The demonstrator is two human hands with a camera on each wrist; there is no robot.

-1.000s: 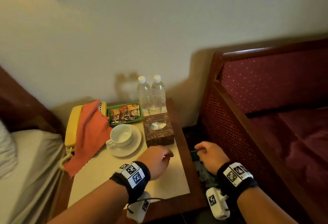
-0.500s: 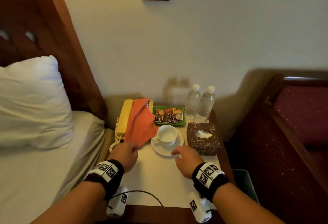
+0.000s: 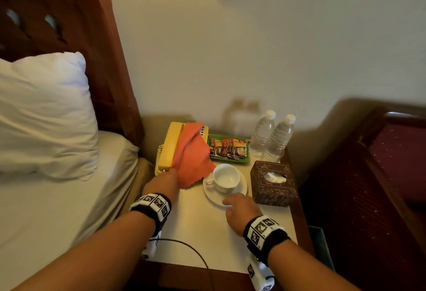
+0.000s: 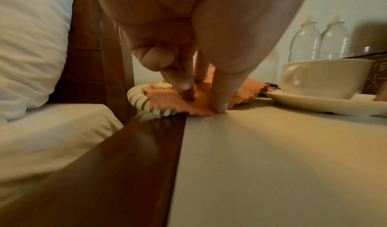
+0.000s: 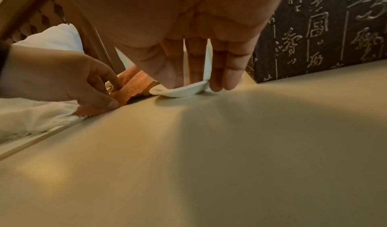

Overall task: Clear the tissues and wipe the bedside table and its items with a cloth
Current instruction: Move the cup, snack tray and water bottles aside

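Note:
An orange cloth lies draped over a yellow phone at the back left of the bedside table. My left hand pinches the cloth's near corner between thumb and finger, plain in the left wrist view and the right wrist view. A white cup stands on a saucer. My right hand touches the saucer's near rim with straight fingers. A dark patterned tissue box with a tissue poking out stands right of the saucer.
Two water bottles and a green tray of sachets stand at the back. The phone's coiled cord hangs at the left edge. A bed with a white pillow lies left, a bin and a dark red seat right.
My right hand came from the bin beside the table to the saucer's rim. My left hand moved left and took the cloth's corner. The view swung left toward the bed.

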